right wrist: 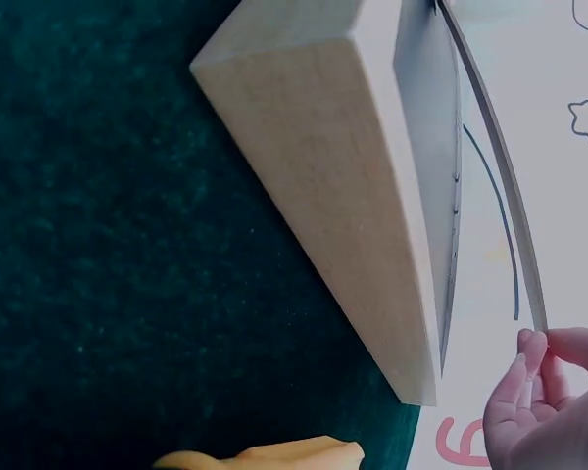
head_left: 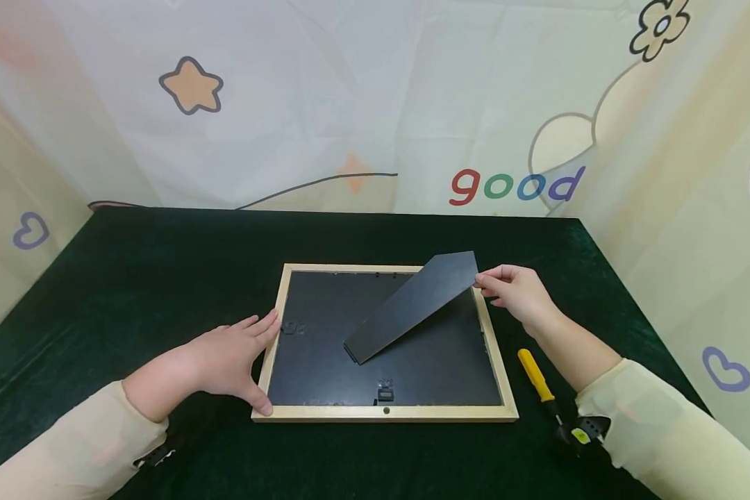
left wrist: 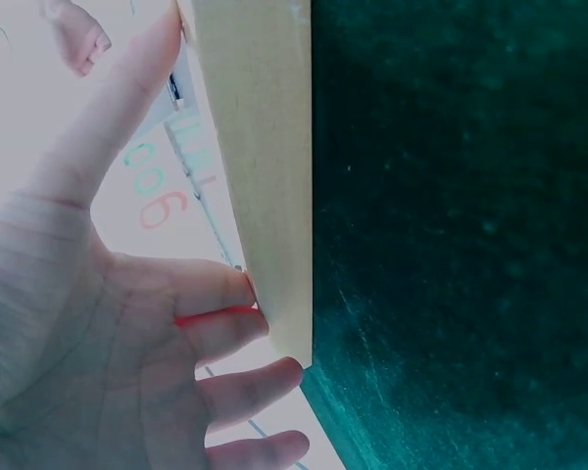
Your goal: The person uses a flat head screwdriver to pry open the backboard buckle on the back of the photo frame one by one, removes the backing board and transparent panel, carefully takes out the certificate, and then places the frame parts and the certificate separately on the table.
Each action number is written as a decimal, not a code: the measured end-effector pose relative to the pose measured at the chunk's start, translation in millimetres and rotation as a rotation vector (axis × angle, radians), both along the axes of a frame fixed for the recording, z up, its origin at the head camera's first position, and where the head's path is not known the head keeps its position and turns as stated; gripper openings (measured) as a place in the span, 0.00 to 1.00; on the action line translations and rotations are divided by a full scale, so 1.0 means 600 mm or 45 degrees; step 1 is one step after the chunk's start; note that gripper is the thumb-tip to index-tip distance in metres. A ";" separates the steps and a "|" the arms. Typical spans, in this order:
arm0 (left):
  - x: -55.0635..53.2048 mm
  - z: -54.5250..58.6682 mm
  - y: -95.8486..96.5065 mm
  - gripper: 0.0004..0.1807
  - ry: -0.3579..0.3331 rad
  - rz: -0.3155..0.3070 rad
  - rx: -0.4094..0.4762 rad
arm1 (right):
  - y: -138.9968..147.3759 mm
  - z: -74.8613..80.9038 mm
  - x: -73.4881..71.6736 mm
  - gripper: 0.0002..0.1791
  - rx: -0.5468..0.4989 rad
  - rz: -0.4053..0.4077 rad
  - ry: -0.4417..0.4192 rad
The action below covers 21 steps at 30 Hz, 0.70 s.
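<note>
A picture frame (head_left: 384, 414) with a light wooden border lies face down on the dark green cloth, its black backing board (head_left: 325, 305) uppermost. From the middle of the backing rises a black easel stand (head_left: 412, 305), its free end lifted toward the upper right. Thumb and fingers of my right hand (head_left: 515, 295) pinch the corner of that raised end; the right wrist view shows the stand's thin edge between the fingertips. My left hand (head_left: 234, 361) rests spread along the frame's left side, thumb at the lower left corner and fingers straight against the wood.
A screwdriver with a yellow handle (head_left: 535, 375) lies right of the frame, its lower end by the right wrist's strap. The green cloth (head_left: 181, 264) covers the table. Behind it hangs a pale printed curtain (head_left: 350, 104).
</note>
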State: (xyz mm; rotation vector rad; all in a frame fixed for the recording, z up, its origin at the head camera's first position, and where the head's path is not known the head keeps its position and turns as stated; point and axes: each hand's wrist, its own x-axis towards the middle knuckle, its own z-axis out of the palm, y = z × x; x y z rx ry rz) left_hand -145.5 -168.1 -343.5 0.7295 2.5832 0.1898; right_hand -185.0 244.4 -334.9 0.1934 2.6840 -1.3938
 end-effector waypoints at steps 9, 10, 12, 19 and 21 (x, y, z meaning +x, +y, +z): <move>0.001 0.002 0.001 0.69 0.005 0.010 -0.006 | 0.002 -0.003 0.001 0.17 0.137 0.094 0.070; 0.001 0.002 0.001 0.69 0.003 0.010 -0.008 | 0.002 -0.003 0.001 0.17 0.152 0.103 0.074; 0.000 0.002 0.002 0.68 -0.003 0.008 -0.010 | 0.003 -0.004 0.001 0.17 0.186 0.121 0.069; -0.004 0.003 0.002 0.68 -0.014 0.001 -0.003 | 0.004 -0.002 0.005 0.19 0.249 0.197 0.041; -0.004 0.002 0.001 0.68 -0.015 0.001 -0.004 | 0.004 -0.003 0.007 0.20 0.260 0.225 0.034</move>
